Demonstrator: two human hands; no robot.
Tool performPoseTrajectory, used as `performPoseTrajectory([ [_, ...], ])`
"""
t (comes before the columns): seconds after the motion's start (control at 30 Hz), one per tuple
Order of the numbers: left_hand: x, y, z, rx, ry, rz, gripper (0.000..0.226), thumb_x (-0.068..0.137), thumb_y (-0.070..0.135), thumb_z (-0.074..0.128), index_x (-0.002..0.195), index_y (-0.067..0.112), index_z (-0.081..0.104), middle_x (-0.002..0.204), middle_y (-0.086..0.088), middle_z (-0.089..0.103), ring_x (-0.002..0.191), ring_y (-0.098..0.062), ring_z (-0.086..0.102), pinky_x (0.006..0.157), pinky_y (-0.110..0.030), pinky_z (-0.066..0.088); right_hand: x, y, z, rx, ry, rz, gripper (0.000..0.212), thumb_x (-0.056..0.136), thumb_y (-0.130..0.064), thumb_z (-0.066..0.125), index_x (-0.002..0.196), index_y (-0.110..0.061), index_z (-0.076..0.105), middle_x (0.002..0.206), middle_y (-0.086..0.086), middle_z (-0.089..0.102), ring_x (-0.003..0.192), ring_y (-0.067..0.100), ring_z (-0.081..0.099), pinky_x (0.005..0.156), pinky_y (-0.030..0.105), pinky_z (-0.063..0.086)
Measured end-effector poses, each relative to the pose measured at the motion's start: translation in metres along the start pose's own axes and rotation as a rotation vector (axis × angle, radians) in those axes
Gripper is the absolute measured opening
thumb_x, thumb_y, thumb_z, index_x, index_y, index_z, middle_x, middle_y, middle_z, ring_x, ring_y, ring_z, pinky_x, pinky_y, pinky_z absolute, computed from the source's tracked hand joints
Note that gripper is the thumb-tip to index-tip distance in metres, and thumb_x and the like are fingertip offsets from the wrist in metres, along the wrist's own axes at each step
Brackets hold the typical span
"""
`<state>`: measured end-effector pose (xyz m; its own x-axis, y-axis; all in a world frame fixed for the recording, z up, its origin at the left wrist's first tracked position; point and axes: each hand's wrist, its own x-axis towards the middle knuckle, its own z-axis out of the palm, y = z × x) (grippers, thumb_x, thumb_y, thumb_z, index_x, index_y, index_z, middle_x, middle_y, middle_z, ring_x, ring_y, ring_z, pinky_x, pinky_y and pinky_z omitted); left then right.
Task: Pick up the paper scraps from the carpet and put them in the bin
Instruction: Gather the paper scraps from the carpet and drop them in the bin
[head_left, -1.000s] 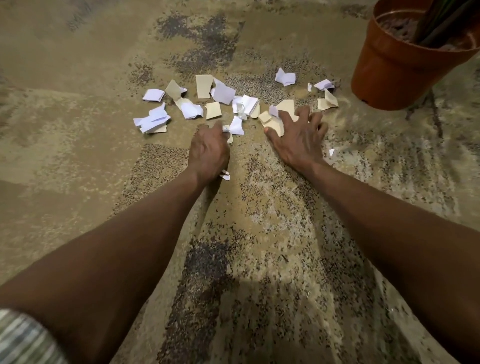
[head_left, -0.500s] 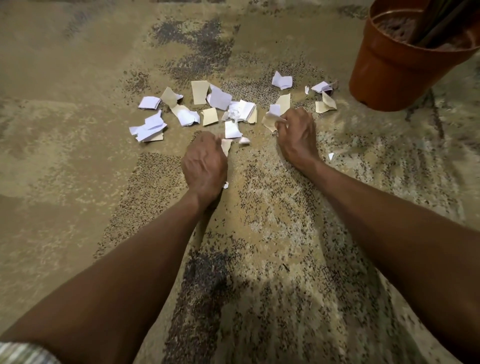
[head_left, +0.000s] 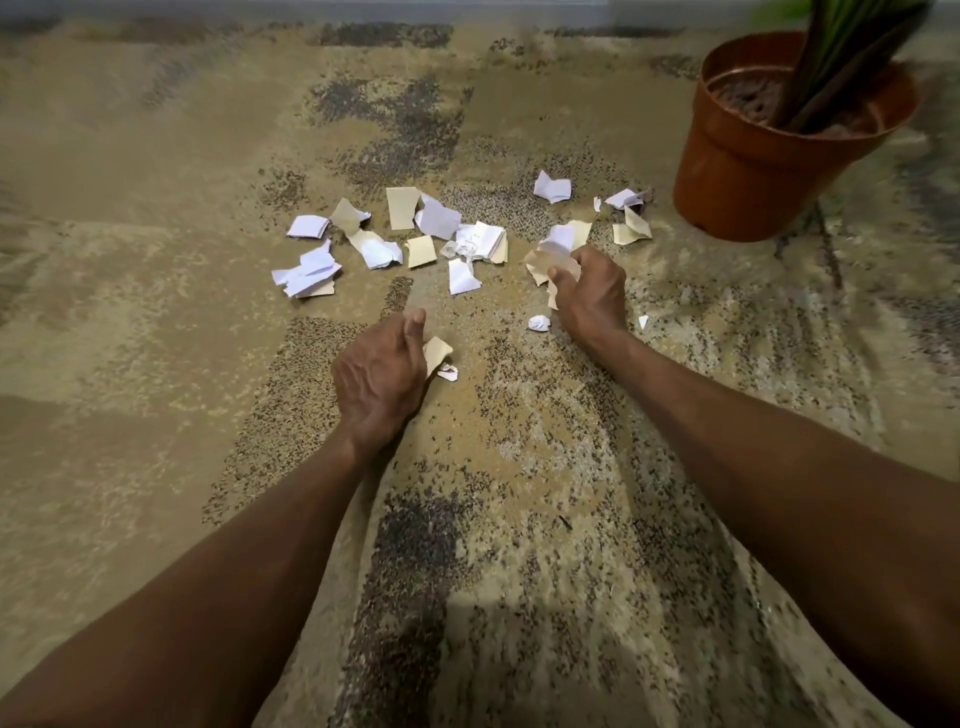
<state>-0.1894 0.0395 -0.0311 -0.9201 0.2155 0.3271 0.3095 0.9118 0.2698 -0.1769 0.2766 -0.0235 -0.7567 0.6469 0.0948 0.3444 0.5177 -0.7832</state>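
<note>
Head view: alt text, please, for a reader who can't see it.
Left hand and right hand each grip paper scraps above a patterned carpet. More scraps lie scattered beyond them, near a potted plant. No bin shows.

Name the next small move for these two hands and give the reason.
Probably sweep both hands back in for more: the left hand and right hand each grip only a few paper scraps, many scraps on the carpet remain, and no bin is in view.

No readable text anywhere; faint marks on one crumpled white scrap (head_left: 470, 244) are illegible.
</note>
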Motion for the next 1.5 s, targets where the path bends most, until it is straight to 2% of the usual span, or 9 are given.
performPoseTrajectory([
  [0.27, 0.003, -0.008, -0.040, -0.163, 0.122, -0.247, 0.061, 0.104, 0.050, 0.019, 0.054, 0.023, 0.041, 0.044, 0.010, 0.036, 0.038, -0.005, 0.034, 0.041, -0.021, 0.016, -0.013, -0.017, -0.024, 0.217, 0.045, 0.255, 0.035, 0.094, -0.016, 0.064, 0.126, -0.003, 0.059, 0.098, 0.000, 0.055, 0.073, 0.008, 0.051, 0.042, 0.006, 0.029],
  [0.4, 0.017, 0.004, -0.074, -0.247, 0.237, -0.394, 0.069, 0.105, 0.041, 0.019, 0.078, 0.002, 0.069, 0.070, -0.015, 0.066, 0.057, -0.027, 0.056, 0.055, -0.028, 0.028, -0.011, -0.033, -0.051, 0.453, 0.028, 0.459, 0.034, 0.090, -0.012, 0.068, 0.123, -0.004, 0.062, 0.099, 0.007, 0.069, 0.086, 0.021, 0.066, 0.063, 0.027, 0.055],
  [0.47, 0.021, 0.017, -0.093, -0.300, 0.250, -0.515, 0.070, 0.105, 0.039, 0.020, 0.089, -0.007, 0.070, 0.091, -0.027, 0.070, 0.071, -0.035, 0.059, 0.064, -0.033, 0.031, -0.011, -0.045, -0.065, 0.574, -0.014, 0.525, 0.032, 0.089, -0.009, 0.070, 0.120, -0.005, 0.063, 0.092, 0.006, 0.069, 0.081, 0.022, 0.070, 0.056, 0.032, 0.059],
  [0.63, 0.022, 0.055, -0.130, -0.522, 0.217, -0.676, 0.068, 0.103, 0.045, 0.025, 0.089, -0.004, 0.070, 0.095, -0.020, 0.071, 0.079, -0.031, 0.060, 0.069, -0.038, 0.042, -0.016, -0.080, -0.106, 0.660, -0.120, 0.499, 0.039, 0.088, -0.006, 0.070, 0.125, -0.001, 0.060, 0.114, 0.015, 0.069, 0.096, 0.028, 0.071, 0.084, 0.051, 0.058],
  [0.87, 0.027, 0.130, -0.190, -0.775, 0.211, -0.705, 0.059, 0.102, 0.043, 0.030, 0.052, 0.016, 0.045, 0.061, -0.002, 0.049, 0.054, -0.014, 0.043, 0.062, -0.032, 0.031, -0.034, -0.125, -0.176, 0.747, -0.160, 0.428, 0.037, 0.089, -0.005, 0.068, 0.125, 0.000, 0.059, 0.112, 0.016, 0.070, 0.093, 0.031, 0.072, 0.078, 0.054, 0.059],
  [1.17, 0.021, 0.232, -0.251, -1.010, -0.024, -0.671, 0.060, 0.101, 0.047, 0.028, 0.101, 0.003, 0.070, 0.107, -0.013, 0.070, 0.094, -0.031, 0.066, 0.086, -0.042, 0.056, -0.062, -0.155, -0.276, 0.864, -0.099, 0.385, 0.023, 0.088, -0.008, 0.071, 0.108, -0.001, 0.063, 0.116, 0.016, 0.068, 0.106, 0.032, 0.068, 0.089, 0.042, 0.052],
  [1.27, 0.013, 0.275, -0.262, -1.222, -0.121, -0.672, 0.053, 0.101, 0.039, 0.032, 0.106, 0.001, 0.068, 0.103, -0.015, 0.071, 0.080, -0.025, 0.066, 0.078, -0.045, 0.060, -0.073, -0.157, -0.313, 0.892, -0.100, 0.373, 0.028, 0.090, -0.009, 0.068, 0.115, 0.000, 0.061, 0.126, 0.019, 0.064, 0.114, 0.034, 0.064, 0.100, 0.047, 0.050],
  [1.4, -0.010, 0.335, -0.272, -1.370, -0.295, -0.652, 0.035, 0.095, 0.019, 0.038, 0.097, 0.005, 0.070, 0.080, -0.006, 0.066, 0.046, -0.014, 0.053, 0.040, -0.018, 0.038, -0.091, -0.157, -0.365, 1.075, 0.024, 0.352, 0.024, 0.096, 0.000, 0.056, 0.116, -0.010, 0.062, 0.114, 0.015, 0.068, 0.086, 0.028, 0.070, 0.093, 0.052, 0.053],
  [1.5, -0.034, 0.385, -0.285, -1.472, -0.446, -0.655, 0.032, 0.092, 0.015, 0.043, 0.079, 0.009, 0.071, 0.077, -0.006, 0.072, 0.044, -0.016, 0.063, 0.043, -0.021, 0.049, -0.102, -0.142, -0.405, 1.143, 0.142, 0.299, 0.041, 0.099, 0.003, 0.044, 0.133, -0.018, 0.052, 0.121, 0.016, 0.063, 0.100, 0.034, 0.066, 0.095, 0.058, 0.050],
])
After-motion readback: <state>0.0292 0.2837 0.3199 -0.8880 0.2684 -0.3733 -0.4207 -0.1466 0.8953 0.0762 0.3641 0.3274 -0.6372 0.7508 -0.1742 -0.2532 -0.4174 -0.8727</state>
